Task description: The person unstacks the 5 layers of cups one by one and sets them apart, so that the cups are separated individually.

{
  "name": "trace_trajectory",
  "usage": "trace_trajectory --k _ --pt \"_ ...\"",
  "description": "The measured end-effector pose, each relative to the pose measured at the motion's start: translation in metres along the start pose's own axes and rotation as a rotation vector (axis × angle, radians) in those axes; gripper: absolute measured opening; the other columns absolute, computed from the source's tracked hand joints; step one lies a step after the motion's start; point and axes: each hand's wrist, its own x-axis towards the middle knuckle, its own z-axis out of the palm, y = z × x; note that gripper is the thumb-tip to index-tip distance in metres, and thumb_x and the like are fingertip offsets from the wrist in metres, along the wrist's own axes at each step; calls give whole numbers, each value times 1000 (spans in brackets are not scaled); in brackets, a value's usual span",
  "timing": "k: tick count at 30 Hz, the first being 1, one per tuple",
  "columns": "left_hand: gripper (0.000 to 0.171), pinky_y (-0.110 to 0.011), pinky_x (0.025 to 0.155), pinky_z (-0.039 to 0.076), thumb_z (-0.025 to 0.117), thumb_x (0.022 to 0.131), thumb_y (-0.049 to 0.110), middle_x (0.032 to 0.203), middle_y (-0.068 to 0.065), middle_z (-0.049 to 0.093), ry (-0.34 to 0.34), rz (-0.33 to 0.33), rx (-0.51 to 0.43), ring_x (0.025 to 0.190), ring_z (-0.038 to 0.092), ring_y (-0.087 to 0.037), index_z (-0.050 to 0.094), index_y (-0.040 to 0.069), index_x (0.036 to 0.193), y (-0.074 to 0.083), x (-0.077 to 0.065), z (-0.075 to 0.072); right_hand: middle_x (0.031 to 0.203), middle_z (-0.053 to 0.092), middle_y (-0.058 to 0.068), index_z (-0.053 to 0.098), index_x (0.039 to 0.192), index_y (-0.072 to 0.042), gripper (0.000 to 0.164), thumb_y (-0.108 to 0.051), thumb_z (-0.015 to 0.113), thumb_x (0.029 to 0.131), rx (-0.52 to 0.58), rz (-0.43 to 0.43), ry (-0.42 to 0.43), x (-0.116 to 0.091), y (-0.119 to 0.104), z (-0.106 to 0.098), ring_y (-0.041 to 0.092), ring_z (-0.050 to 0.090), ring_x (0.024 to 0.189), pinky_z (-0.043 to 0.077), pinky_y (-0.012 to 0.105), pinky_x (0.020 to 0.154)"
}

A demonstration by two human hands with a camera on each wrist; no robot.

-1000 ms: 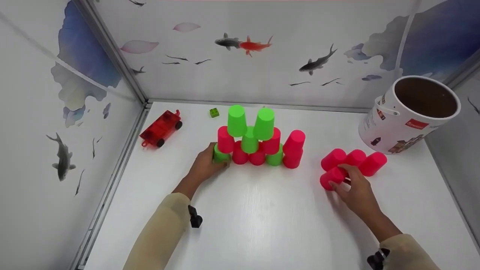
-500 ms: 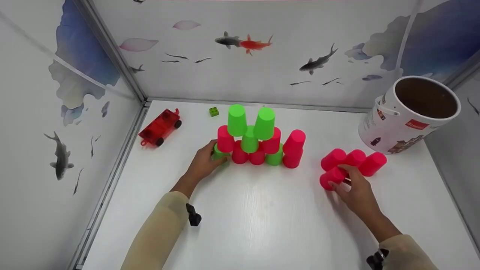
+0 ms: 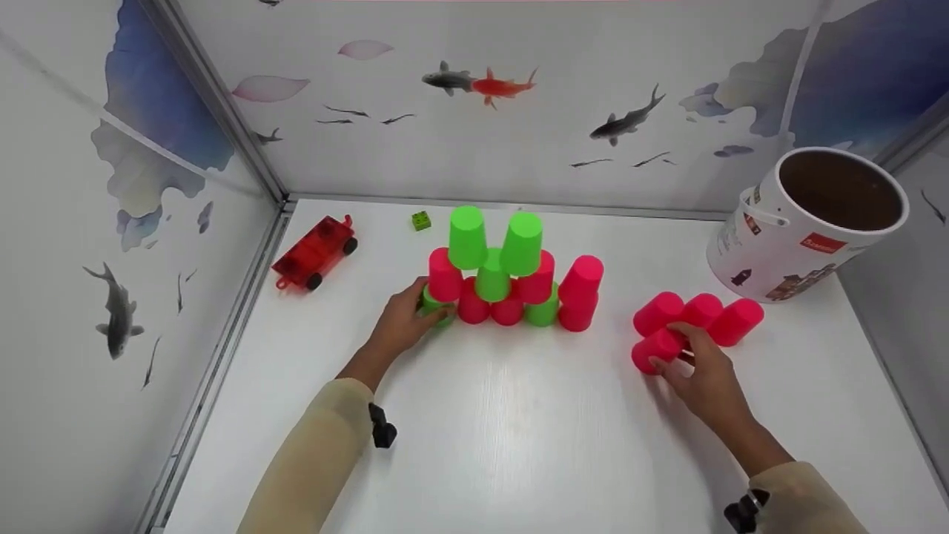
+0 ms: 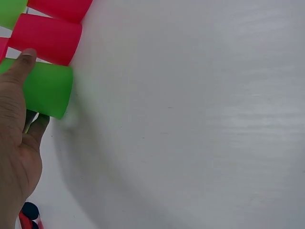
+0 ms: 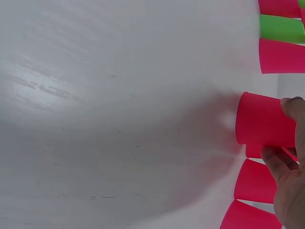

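Observation:
Upside-down plastic cups are stacked in tiers at the table's middle, with two light-green cups on top. Around the green cup at the bottom row's left end, my left hand has its thumb on the near side and fingers on the far side. A pink cup rests above it. To the right, my right hand grips a pink cup between thumb and fingers. Just behind that one stand three more pink cups. At the stack's right end, one pink cup sits atop another.
A white bucket with a brown inside stands at the back right. Back left are a red toy wagon and a small green block. Printed panels wall the white table at the back and sides.
Both hands stay on the same cups. My left hand has shifted very slightly left and its grip on the green cup has adjusted; the stack looks the same.

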Motion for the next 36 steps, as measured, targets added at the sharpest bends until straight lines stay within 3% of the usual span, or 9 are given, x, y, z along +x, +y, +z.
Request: trace_trajectory --k 10,16,20,24,31,36 --pt "63 -54 126 48 82 101 41 153 -3 65 1 -15 20 150 57 -30 53 24 155 2 0 1 149 62 24 47 153 -4 85 -14 97 85 -28 -11 -33 3 -3 -6 50 64 134 62 66 101" --pt "63 -53 125 49 82 100 41 151 -2 66 -7 -26 32 147 58 -29 52 24 153 3 0 1 141 65 24 53 148 -1 83 -13 100 81 -129 -139 75 11 -19 -16 48 67 127 62 69 96" --pt "65 -54 126 48 81 101 41 153 -3 65 -16 -22 47 149 57 -29 50 24 155 4 0 0 140 64 24 56 145 0 78 -9 99 80 -164 -238 176 22 -40 -23 47 64 129 63 70 94" --pt "66 -56 129 44 79 103 41 156 -3 63 -32 -9 66 153 54 -29 47 24 157 6 0 -1 143 63 22 58 145 -1 76 -9 97 81 -136 -311 209 38 -64 -23 43 62 132 64 68 94" --pt "65 -56 131 42 75 105 43 156 -4 62 -41 7 69 153 54 -29 43 22 158 5 0 1 147 64 19 59 147 -3 70 -15 94 88 -89 -462 193 70 -113 -9 37 65 133 65 59 99" --pt "65 -56 130 43 74 105 44 154 -4 63 -30 -5 63 150 56 -29 43 22 158 3 -1 4 150 62 19 56 154 -4 73 -18 92 91 -62 -511 133 90 -153 2 38 62 139 62 58 107"
